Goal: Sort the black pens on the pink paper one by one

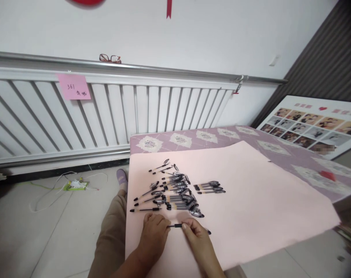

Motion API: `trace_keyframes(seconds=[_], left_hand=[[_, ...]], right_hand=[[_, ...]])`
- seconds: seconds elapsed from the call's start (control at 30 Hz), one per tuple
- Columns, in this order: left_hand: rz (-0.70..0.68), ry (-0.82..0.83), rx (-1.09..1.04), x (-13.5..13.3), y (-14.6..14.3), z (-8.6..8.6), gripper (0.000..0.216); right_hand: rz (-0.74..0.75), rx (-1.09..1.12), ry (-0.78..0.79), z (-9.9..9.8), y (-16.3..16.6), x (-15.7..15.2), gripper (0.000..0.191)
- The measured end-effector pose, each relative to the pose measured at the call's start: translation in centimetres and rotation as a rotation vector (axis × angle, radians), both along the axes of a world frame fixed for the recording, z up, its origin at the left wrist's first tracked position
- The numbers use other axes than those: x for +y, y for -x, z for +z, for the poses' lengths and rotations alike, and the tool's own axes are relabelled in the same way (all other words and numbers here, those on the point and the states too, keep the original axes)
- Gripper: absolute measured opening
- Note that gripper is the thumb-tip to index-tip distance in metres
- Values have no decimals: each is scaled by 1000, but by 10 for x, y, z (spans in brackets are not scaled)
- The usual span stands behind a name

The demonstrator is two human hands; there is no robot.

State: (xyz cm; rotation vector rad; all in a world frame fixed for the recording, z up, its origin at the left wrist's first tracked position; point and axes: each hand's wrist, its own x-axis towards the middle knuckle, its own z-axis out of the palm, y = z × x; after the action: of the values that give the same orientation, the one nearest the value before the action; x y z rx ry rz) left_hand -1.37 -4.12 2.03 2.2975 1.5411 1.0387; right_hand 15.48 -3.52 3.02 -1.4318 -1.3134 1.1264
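A black gel pen [178,225] is held level low over the pink sheet, with its dark grip section showing between my hands. My left hand [154,235] pinches the pen on the left. On the right, the bent fingers of my right hand [196,233] close on the pen's dark end. A dark rounded tip [209,232] pokes out beyond my right hand; what it belongs to is hidden. Just ahead lies a loose pile of similar pens [178,199], some with clear-and-black caps. To its right, several capped pens [209,187] lie side by side in a small group.
Pink paper [250,200] covers much of the table, over a purple patterned tablecloth [189,139]. A white radiator [152,104] runs along the wall, with glasses [110,58] on its pipe. A photo board [314,123] leans at right. A power strip [77,184] lies on the floor.
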Motion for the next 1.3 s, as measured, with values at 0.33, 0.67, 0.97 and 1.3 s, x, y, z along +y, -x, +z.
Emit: trace_keyframes(seconds=[0.33,0.67,0.97,1.3], left_hand=[[-34,43,-86,-1,3,0,16],[-46,57,-84,0,4,-2,17],[-53,87,-58,-1,4,2,17],[-58,80,-24,0,4,1,17]], right_hand=[[-156,-30,-25,2,-33,2,31],[-98,-852,-289,-14,-59,-4,26],[25,-502,-113,5,-47,-12,16],[58,-145,3,5,-42,-10,19]])
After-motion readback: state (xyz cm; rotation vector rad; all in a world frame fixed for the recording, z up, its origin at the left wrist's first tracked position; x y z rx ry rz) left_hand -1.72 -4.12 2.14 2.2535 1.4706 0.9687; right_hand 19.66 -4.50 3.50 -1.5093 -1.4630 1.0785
